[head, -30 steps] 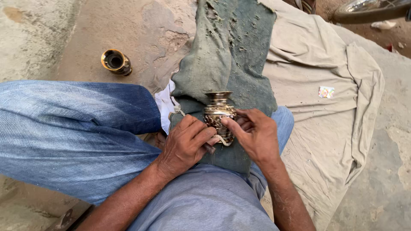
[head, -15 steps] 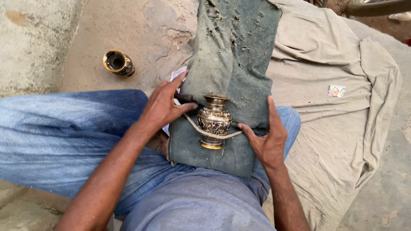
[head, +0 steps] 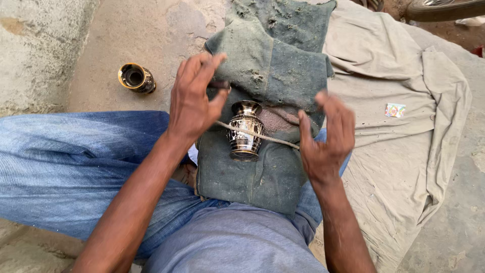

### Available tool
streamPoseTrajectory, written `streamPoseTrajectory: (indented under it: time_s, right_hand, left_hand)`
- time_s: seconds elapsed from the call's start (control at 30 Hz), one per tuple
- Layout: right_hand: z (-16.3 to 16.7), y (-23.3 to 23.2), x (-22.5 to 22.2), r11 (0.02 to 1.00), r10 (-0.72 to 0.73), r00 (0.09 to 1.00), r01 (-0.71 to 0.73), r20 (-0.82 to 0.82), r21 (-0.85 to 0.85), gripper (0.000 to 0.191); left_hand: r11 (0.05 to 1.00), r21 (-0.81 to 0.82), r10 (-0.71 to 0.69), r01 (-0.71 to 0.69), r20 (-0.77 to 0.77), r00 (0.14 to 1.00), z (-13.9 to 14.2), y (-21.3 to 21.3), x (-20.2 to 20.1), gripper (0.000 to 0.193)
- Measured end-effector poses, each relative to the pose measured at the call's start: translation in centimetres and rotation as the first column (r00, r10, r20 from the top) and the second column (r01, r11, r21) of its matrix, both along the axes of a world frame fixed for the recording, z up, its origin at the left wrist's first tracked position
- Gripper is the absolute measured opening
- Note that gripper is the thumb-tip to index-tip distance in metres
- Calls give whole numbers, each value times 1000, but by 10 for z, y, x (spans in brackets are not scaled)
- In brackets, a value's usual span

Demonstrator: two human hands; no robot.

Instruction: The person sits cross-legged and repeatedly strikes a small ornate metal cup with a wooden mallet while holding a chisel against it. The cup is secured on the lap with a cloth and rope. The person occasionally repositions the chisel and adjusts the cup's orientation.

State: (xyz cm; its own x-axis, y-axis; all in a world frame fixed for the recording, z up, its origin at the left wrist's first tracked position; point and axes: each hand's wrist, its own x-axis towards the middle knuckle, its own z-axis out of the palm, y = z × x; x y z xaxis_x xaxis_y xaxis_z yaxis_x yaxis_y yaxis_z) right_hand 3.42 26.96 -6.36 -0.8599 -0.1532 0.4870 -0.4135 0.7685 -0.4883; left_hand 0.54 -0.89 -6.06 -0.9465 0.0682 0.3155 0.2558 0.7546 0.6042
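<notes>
A small brass vase (head: 245, 130) with dark engraved patterns lies on a grey-green cloth (head: 273, 86) spread over my lap. A thin cord (head: 275, 139) runs taut across the vase's belly. My left hand (head: 194, 96) is raised left of the vase, fingers half spread, with the cord's left end at its palm. My right hand (head: 326, 134) is on the other side, thumb and fingers pinching the cord's right end. Neither hand touches the vase itself.
A second small brass vase (head: 135, 77) lies on its side on the concrete floor at the upper left. A beige cloth (head: 404, 141) covers the ground to the right, with a small printed paper scrap (head: 395, 109) on it. My jeans-clad leg (head: 76, 162) stretches left.
Both hands have come off the vase and moved apart. The cord that hung loose around the vase half a second ago is now pulled taut across it.
</notes>
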Motion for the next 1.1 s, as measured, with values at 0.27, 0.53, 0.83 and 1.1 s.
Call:
streamPoseTrajectory:
  time_s: [0.27, 0.53, 0.83, 1.1]
  right_hand:
    - [-12, -15, 29, 859, 423, 724, -128, 545, -496, 66]
    - [-5, -25, 43, 947, 237, 812, -69, 534, -315, 81]
    - [-15, -3, 52, 895, 347, 749, -84, 564, -438, 69]
    - [6, 12, 14, 976, 197, 685, -207, 702, -72, 70]
  left_hand:
    - [952, 153, -303, 266, 325, 896, 12, 6, 59, 89]
    - [935, 77, -356, 347, 171, 919, 8, 23, 56, 71]
    - [951, 185, -277, 248, 152, 949, -4, 20, 74, 33]
    - [973, 181, -174, 142, 177, 969, -2, 33, 50, 62]
